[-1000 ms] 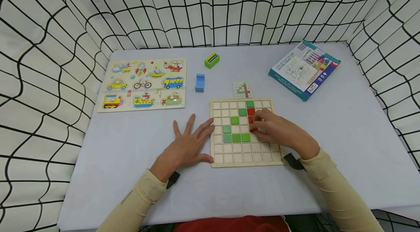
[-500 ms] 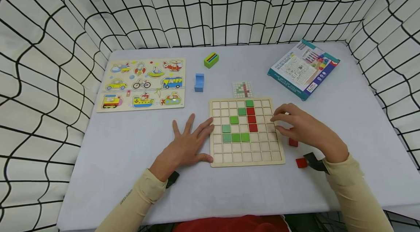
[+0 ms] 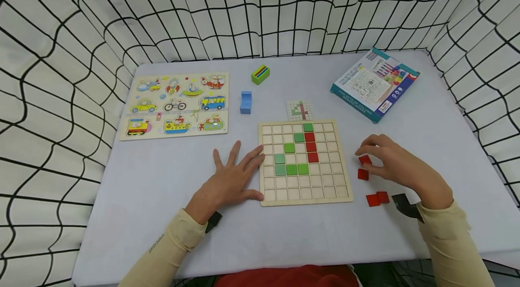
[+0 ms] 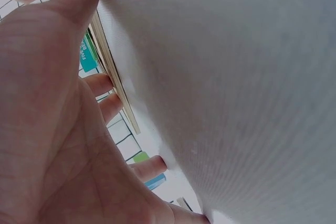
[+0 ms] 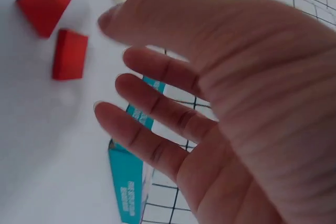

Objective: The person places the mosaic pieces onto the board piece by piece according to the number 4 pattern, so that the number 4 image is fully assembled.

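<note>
My left hand (image 3: pixel 232 184) lies spread on the white cloth, fingertips and thumb tip at the left edge of a wooden grid board (image 3: pixel 293 182). Red square tiles (image 3: pixel 310 147) form a short column in the board's cells, with green tiles (image 3: pixel 291 169) stepping diagonally and along a row beside them. Right of the board, my right hand (image 3: pixel 400 167) hovers, thumb and fingers apart around a loose red tile (image 3: pixel 365 159). Another red tile (image 3: pixel 363 174) lies just below, and two more (image 3: pixel 373 200) sit nearer the wrist. In the right wrist view, nothing is between the fingers.
A small pattern card (image 3: pixel 298 110) lies behind the board. Farther back are a blue block (image 3: pixel 245 103), a green striped block (image 3: pixel 260 75) and a teal-edged box (image 3: pixel 371 84). A vehicle picture puzzle (image 3: pixel 174 105) is on the left. Black netting (image 3: pixel 260 6) surrounds the table.
My right hand has left the red column on the board and moved right to the loose red tiles, which are now uncovered. The left hand has stayed in place.
</note>
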The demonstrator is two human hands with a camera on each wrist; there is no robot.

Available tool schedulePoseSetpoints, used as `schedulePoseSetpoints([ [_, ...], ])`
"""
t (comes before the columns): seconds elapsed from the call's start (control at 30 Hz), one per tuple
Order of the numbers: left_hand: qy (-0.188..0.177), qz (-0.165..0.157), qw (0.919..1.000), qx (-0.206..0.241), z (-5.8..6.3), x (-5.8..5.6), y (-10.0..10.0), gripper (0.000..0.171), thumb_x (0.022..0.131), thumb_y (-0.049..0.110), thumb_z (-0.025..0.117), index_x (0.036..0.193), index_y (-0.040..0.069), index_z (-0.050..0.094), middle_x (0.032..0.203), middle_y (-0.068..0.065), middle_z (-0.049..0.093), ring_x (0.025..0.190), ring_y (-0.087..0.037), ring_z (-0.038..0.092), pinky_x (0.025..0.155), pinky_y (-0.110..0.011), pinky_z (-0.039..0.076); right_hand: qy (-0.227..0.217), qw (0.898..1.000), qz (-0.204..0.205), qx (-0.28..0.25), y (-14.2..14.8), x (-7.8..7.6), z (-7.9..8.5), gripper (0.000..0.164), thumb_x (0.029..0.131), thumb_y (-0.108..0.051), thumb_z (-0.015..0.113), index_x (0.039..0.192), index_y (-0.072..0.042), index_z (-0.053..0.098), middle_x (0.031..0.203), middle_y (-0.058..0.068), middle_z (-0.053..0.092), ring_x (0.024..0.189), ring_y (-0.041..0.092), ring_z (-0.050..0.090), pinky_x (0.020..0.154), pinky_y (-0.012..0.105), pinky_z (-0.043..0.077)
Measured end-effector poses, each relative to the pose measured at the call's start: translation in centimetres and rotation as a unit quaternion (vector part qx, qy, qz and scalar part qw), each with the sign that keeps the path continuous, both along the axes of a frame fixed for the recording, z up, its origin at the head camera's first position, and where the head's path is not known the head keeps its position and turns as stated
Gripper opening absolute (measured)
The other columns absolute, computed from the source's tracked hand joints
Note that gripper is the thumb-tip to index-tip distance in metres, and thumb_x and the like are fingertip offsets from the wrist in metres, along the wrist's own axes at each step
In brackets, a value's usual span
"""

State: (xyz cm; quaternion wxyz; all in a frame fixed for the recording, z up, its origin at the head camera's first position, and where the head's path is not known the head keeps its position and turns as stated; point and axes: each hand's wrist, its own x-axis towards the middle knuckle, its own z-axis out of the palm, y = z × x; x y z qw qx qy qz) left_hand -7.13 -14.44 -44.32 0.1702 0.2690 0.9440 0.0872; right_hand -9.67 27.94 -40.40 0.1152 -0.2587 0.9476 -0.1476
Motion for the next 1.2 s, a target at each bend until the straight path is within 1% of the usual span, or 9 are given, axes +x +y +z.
schedulePoseSetpoints([
  [0.13, -0.003, -0.002, 1.0000, 0.000, -0.1, 0.0, 0.1, 0.105, 0.088, 0.067, 0.074, 0.169, 0.018, 0.030, 0.182, -0.001, 0.018, 0.163, -0.059, 0.009, 0.109, -0.096, 0.013, -0.019, 1.000, -0.006, 0.013, 0.9, -0.2, -1.0, 0.032, 0.084, -0.001, 0.087, 0.115, -0.007, 0.080, 0.119, 0.014, 0.070, 0.113, 0.033, 0.061, 0.091, 0.049, 0.064],
  [0.23, -0.006, -0.002, 1.0000, -0.002, -0.1, -0.1, 0.2, 0.105, 0.088, 0.067, 0.074, 0.169, 0.018, 0.030, 0.182, -0.001, 0.017, 0.163, -0.058, 0.008, 0.109, -0.096, 0.012, -0.014, 1.000, 0.000, 0.004, 1.2, -0.4, -1.7, 0.030, 0.084, 0.002, 0.087, 0.112, -0.005, 0.079, 0.114, 0.012, 0.071, 0.107, 0.031, 0.064, 0.089, 0.048, 0.064],
  [0.37, -0.005, -0.003, 1.0000, -0.007, -0.1, -0.1, 0.3, 0.105, 0.088, 0.068, 0.074, 0.169, 0.018, 0.030, 0.182, -0.001, 0.017, 0.163, -0.058, 0.008, 0.109, -0.096, 0.012, -0.002, 1.000, 0.000, -0.007, 1.2, -0.4, -2.0, 0.028, 0.084, 0.003, 0.086, 0.110, -0.004, 0.079, 0.110, 0.009, 0.071, 0.103, 0.025, 0.065, 0.088, 0.046, 0.065],
  [0.47, -0.004, -0.003, 0.9999, -0.009, -0.2, -0.2, 0.3, 0.106, 0.087, 0.069, 0.074, 0.169, 0.018, 0.030, 0.182, -0.001, 0.016, 0.163, -0.058, 0.008, 0.109, -0.096, 0.012, -0.003, 1.000, -0.002, -0.010, 1.3, -0.5, -2.1, 0.027, 0.084, 0.002, 0.086, 0.110, -0.004, 0.079, 0.107, 0.008, 0.071, 0.100, 0.024, 0.065, 0.086, 0.045, 0.065],
  [0.63, -0.008, -0.001, 0.9999, -0.010, -0.1, -0.2, 0.3, 0.106, 0.087, 0.068, 0.074, 0.170, 0.019, 0.029, 0.182, -0.001, 0.016, 0.163, -0.058, 0.007, 0.110, -0.096, 0.011, 0.009, 1.000, 0.002, -0.019, 1.3, -0.3, -2.1, 0.028, 0.085, -0.001, 0.087, 0.111, -0.004, 0.079, 0.106, 0.006, 0.069, 0.097, 0.020, 0.064, 0.083, 0.041, 0.065],
  [0.77, -0.009, 0.001, 0.9999, -0.011, -0.1, -0.1, 0.3, 0.106, 0.087, 0.068, 0.074, 0.170, 0.019, 0.029, 0.182, -0.001, 0.016, 0.164, -0.058, 0.007, 0.110, -0.096, 0.011, 0.035, 0.998, 0.013, -0.045, 1.1, -0.3, -1.9, 0.029, 0.085, -0.004, 0.087, 0.113, -0.007, 0.080, 0.105, 0.003, 0.068, 0.096, 0.016, 0.062, 0.079, 0.035, 0.065],
  [0.87, -0.008, 0.002, 0.9999, -0.009, 0.0, -0.1, 0.2, 0.106, 0.087, 0.068, 0.075, 0.169, 0.019, 0.029, 0.182, -0.001, 0.016, 0.164, -0.058, 0.008, 0.110, -0.096, 0.011, 0.043, 0.997, 0.021, -0.063, 0.7, -0.3, -1.5, 0.031, 0.085, -0.005, 0.088, 0.115, -0.009, 0.080, 0.107, 0.003, 0.067, 0.097, 0.016, 0.062, 0.078, 0.034, 0.065],
  [1.07, -0.005, 0.002, 1.0000, -0.007, 0.0, -0.1, 0.1, 0.106, 0.087, 0.068, 0.075, 0.169, 0.019, 0.030, 0.182, -0.001, 0.017, 0.163, -0.058, 0.008, 0.110, -0.096, 0.012, 0.027, 0.996, 0.036, -0.076, -1.4, -0.3, -0.1, 0.036, 0.085, -0.004, 0.088, 0.120, -0.007, 0.079, 0.110, 0.005, 0.066, 0.100, 0.018, 0.061, 0.076, 0.032, 0.064],
  [1.2, -0.009, 0.002, 0.9999, -0.007, 0.0, -0.1, 0.0, 0.106, 0.087, 0.068, 0.074, 0.169, 0.018, 0.029, 0.182, -0.001, 0.016, 0.163, -0.058, 0.007, 0.110, -0.096, 0.011, 0.032, 0.992, 0.072, -0.097, -3.3, -0.5, -0.4, 0.034, 0.086, -0.005, 0.087, 0.119, -0.007, 0.079, 0.111, 0.005, 0.065, 0.099, 0.019, 0.061, 0.074, 0.030, 0.063],
])
